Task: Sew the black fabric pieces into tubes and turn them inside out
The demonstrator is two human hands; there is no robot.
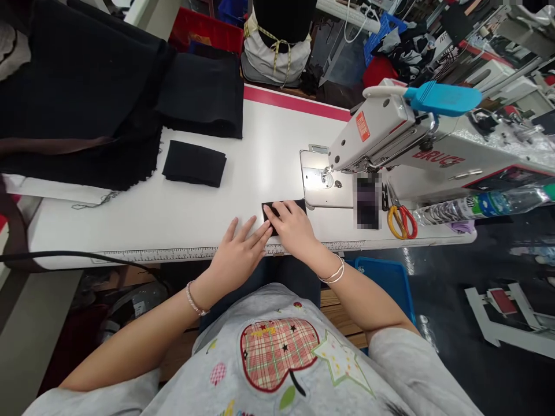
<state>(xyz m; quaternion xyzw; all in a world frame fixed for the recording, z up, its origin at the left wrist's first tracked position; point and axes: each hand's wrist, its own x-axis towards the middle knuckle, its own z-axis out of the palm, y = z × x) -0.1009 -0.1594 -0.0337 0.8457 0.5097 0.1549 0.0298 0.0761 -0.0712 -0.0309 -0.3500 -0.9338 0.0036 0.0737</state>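
Observation:
A small dark piece of black fabric (300, 204) lies flat near the front edge of the white sewing table (269, 144). On top of it rests my right hand (295, 228), fingers stretched out and pressing down, covering most of the piece. My left hand (240, 254) is spread at the table's front edge, its fingertips reaching the near left corner of the fabric beside the right fingers. Right of the hands stands a sewing machine (381, 127), its needle over a metal plate (314, 179). To the left sits a folded black cloth (194, 163).
Large black fabric (82, 75) is heaped at the left, with another folded black piece (202, 92) beside it. Scissors (402, 222) and a plastic bottle (481, 207) lie on the right. A printed ruler (160, 253) runs along the front edge. A dress form (280, 34) stands behind.

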